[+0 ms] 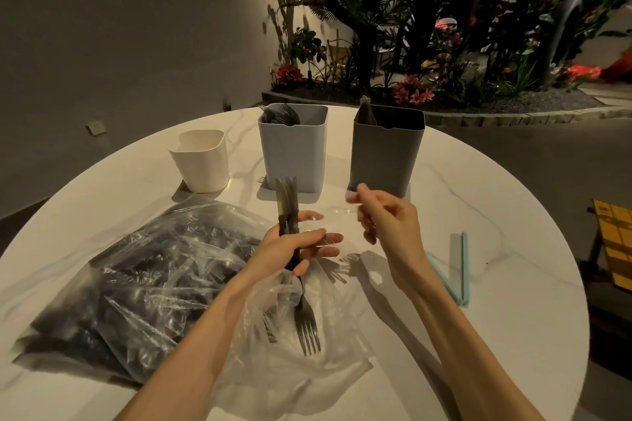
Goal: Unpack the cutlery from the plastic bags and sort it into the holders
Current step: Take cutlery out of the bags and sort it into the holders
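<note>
My left hand (290,248) grips a bundle of black plastic cutlery (288,203) above the table; knife ends stick up and a fork (307,331) hangs down. My right hand (386,220) is to its right and pinches a thin clear plastic wrapper (337,212) that stretches between the two hands. A large clear bag (136,284) full of black cutlery lies at the left. A flatter clear bag (294,372) lies under my left forearm. Three holders stand behind: white (200,161), blue (292,150) with black cutlery inside, grey (384,150) with one piece poking out.
A round white marble table (478,202) carries everything. A light blue bag clip (462,270) lies to the right of my right forearm. A yellow chair (612,249) stands past the table's right edge. Plants and flowers fill the background.
</note>
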The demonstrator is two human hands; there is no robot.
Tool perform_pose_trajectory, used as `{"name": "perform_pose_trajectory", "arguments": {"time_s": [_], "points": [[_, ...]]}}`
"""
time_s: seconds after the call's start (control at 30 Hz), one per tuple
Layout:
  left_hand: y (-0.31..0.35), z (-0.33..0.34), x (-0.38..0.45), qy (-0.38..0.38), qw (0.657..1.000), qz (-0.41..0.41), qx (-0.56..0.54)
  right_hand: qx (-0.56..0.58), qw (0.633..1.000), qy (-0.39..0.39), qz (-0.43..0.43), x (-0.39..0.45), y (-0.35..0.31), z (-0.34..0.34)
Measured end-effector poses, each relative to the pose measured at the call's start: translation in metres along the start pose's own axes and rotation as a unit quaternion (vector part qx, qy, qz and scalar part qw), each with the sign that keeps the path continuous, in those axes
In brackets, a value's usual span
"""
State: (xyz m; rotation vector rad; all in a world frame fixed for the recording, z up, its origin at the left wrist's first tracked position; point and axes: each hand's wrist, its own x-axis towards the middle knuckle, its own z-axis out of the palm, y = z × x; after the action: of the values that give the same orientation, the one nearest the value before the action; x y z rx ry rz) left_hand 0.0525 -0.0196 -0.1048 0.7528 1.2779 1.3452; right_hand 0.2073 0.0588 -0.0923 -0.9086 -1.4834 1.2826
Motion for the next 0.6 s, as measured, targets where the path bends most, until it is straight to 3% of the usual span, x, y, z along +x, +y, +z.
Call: {"name": "perform_pose_trajectory", "arguments": {"time_s": [0.23,0.33,0.6], "points": [[0.0027,-0.0009,-0.0009,0.013,0.999,0.012,-0.05,-0.077,0.995,-0.059,-0.025,-0.0023,0.0096,0.0014],[0.0007,-0.0044,-0.0005,0.017,0.999,0.032,0.002,-0.129,0.99,-0.059,-0.023,-0.0027,0.0103,0.0023],[-0.002,-0.0076,-0.0035,-0.032,0.997,0.052,0.054,-0.07,0.989,-0.124,0.047,-0.0048,0.0058,-0.0042]]}}
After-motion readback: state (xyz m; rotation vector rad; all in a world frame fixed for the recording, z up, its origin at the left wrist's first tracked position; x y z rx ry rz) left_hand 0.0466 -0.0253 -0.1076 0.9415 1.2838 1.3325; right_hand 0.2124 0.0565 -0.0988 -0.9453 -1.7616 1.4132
